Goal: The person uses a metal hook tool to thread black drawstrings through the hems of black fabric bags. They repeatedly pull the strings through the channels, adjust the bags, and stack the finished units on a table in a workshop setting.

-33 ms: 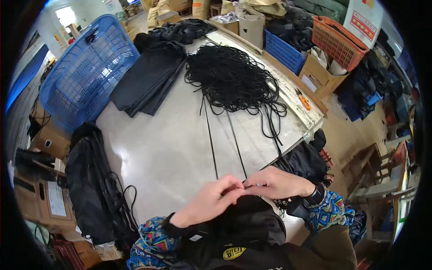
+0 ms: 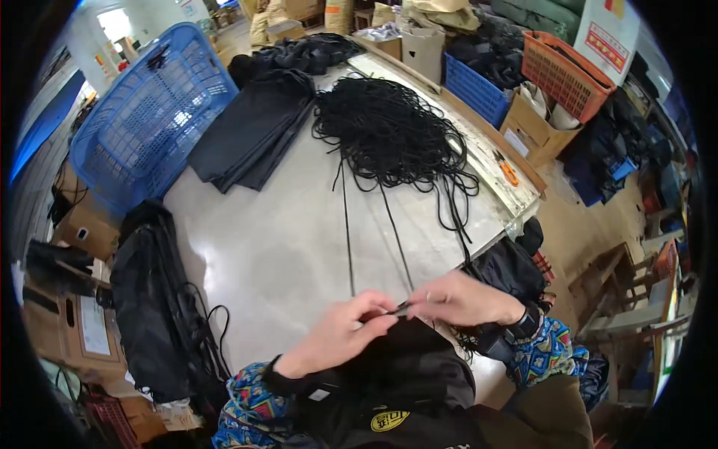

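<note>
Landmark = cord pile (image 2: 389, 131), far-centre on the counter (image 2: 277, 247).

Far left of pile: blue basket (image 2: 146, 116), tipped w/ its open side toward the counter. Betw. basket & pile lay folded dark cloth (image 2: 254, 131), touching the pile's left edge or just beside it; couldn't tell which. Near-left of pile, at the counter's edge, a black bag (image 2: 149, 299) hung w/ loose cords trailing off it.

Straight toward the person from the pile, two cords (image 2: 348, 224) ran out, long axis far-to-near, ending at the hands. Left hand (image 2: 340, 333) was pinched shut, thumb & fingers together on a cord end (image 2: 400, 307). Right hand (image 2: 464, 299) met it fingertip to fingertip, also pinched on that end, which looked like a small dark tip; too small to tell more. Both hands sat about equally near it, so it lay betw. them, just right of the left hand's fingers & just left of the right's. Below them a black garment (image 2: 404, 367) lay bunched against the person's body.

Right of pile: orange-handled tool (image 2: 508, 172) on the counter's far-right edge, well apart from both hands. Beyond that, a blue crate (image 2: 475, 90), an orange crate (image 2: 565, 71) & a carton (image 2: 535, 131).
</note>
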A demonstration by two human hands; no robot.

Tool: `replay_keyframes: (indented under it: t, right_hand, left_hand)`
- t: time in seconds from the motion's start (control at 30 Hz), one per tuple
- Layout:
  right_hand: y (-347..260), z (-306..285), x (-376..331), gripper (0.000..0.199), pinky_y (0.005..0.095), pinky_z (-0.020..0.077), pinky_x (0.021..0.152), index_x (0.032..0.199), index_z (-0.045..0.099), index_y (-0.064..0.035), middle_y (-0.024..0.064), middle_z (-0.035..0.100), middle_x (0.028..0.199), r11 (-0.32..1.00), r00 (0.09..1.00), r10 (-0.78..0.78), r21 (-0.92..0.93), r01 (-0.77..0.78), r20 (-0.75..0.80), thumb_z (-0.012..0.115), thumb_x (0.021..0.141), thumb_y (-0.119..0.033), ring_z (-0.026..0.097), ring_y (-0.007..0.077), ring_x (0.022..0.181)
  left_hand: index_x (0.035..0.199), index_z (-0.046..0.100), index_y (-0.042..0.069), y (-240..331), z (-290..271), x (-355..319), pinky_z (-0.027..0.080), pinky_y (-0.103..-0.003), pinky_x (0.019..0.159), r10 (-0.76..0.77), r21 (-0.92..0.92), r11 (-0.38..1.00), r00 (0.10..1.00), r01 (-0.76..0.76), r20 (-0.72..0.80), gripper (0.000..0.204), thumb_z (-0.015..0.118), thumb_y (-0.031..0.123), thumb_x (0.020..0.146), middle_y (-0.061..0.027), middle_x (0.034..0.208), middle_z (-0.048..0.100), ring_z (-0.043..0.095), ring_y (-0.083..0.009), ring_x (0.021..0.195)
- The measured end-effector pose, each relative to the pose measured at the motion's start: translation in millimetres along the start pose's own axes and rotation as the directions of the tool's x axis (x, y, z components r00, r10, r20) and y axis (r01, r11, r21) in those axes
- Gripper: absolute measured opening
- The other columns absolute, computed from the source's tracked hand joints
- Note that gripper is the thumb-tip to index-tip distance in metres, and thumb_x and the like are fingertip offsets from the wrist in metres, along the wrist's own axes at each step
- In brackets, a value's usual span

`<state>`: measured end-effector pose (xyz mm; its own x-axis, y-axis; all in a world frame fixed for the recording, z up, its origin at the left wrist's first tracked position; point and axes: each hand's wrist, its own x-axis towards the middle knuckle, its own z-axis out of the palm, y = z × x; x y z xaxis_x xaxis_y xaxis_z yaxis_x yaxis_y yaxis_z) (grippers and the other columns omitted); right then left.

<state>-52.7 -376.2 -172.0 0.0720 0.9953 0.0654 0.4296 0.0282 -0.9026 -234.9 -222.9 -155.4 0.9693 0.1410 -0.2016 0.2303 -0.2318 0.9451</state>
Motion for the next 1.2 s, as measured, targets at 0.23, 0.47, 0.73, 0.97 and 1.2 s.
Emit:
replay_keyframes:
  t: [0.23,0.47,0.73,0.97,1.2]
  right_hand:
    - [67,-73,-16,0.016,0.0202,0.0283,0.040,0.085,0.067,-0.0045,-0.0056,0.045,0.058,0.830,0.603,0.545,0.478,-0.287,-0.583,0.055,0.089,-0.015,0.037,0.0018,0.047]
    - [60,-42,9,0.053,0.0235,0.0329,0.045,0.134,0.046,-0.0042,-0.0042,0.045,0.056,0.914,0.880,0.252,-0.200,-0.353,-0.401,0.059,0.083,-0.008,0.039,0.0047,0.050]
    - [-67,57,45,0.018,0.0264,0.0427,0.057,0.104,0.063,-0.0039,0.0024,0.056,0.066,0.993,0.966,-0.007,0.118,-0.024,0.258,0.057,0.092,-0.017,0.049,0.0080,0.062]
    - [-21,11,20,0.018,0.0205,0.0340,0.053,0.085,0.063,-0.0019,-0.0070,0.051,0.065,0.973,0.918,0.224,0.023,-0.230,-0.327,0.054,0.094,-0.014,0.043,0.0020,0.060]
    - [13,-3,0,0.017,0.0199,0.0249,0.047,0.085,0.061,-0.0023,-0.0095,0.040,0.058,0.923,0.822,0.348,0.013,-0.384,-0.451,0.055,0.094,-0.015,0.035,0.0001,0.054]
  left_hand:
    - [0.074,0.060,-0.006,-41,-140,-187,0.043,-0.027,0.048,0.351,-0.157,0.930,0.931,-0.334,0.100,0.016,0.061,0.004,0.086,-0.0099,0.063,0.059,0.055,-0.0181,0.052]
    - [0.072,0.061,-0.002,-7,-74,-251,0.036,-0.024,0.043,-0.019,-0.276,0.949,0.842,-0.155,-0.539,0.014,0.058,0.005,0.085,-0.0061,0.058,0.054,0.047,-0.0130,0.047]
    - [0.100,0.062,-0.002,-4,-11,-114,0.035,-0.019,0.046,-0.214,-0.499,0.867,0.902,-0.002,-0.376,0.015,0.058,0.009,0.091,-0.0025,0.067,0.059,0.046,-0.0046,0.051]
    - [0.105,0.057,-0.003,-90,-31,-165,0.038,-0.024,0.041,0.077,-0.858,-0.061,0.855,-0.509,-0.513,0.028,0.042,0.020,0.099,-0.0069,0.070,0.056,0.043,-0.0114,0.044]
    - [0.123,0.052,-0.002,-77,-27,-169,0.055,-0.024,0.065,-0.081,-0.669,-0.328,0.725,-0.668,-0.684,0.032,0.044,0.017,0.099,-0.0153,0.119,0.061,0.063,-0.0172,0.097]
